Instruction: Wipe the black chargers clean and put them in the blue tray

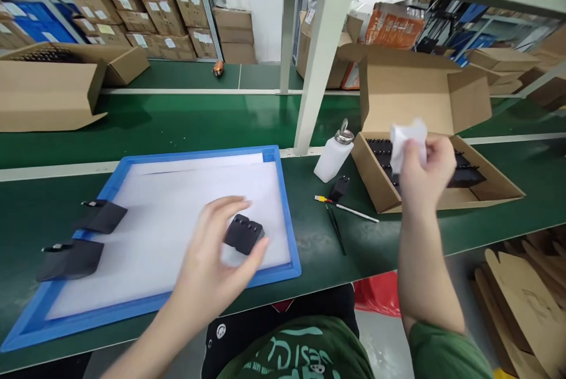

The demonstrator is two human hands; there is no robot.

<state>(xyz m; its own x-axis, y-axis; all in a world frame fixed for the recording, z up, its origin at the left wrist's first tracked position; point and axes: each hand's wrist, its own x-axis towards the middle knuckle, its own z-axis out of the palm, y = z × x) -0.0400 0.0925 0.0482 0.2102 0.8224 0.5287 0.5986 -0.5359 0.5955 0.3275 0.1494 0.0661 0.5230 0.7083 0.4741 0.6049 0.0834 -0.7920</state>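
My left hand is over the right part of a blue-rimmed tray, its thumb and fingers spread around two small black blocks that sit side by side. They look like power adapters, and I see no firm grip on them. Pinched in my right hand is a crumpled white wipe, raised above an open cardboard box. Rows of black pieces fill part of that box, partly hidden by the hand.
Two black blocks rest on the tray's left rim. A white pump bottle, a small black adapter, a cable with a yellow plug, a white stick and tweezers lie between tray and box. A post rises behind.
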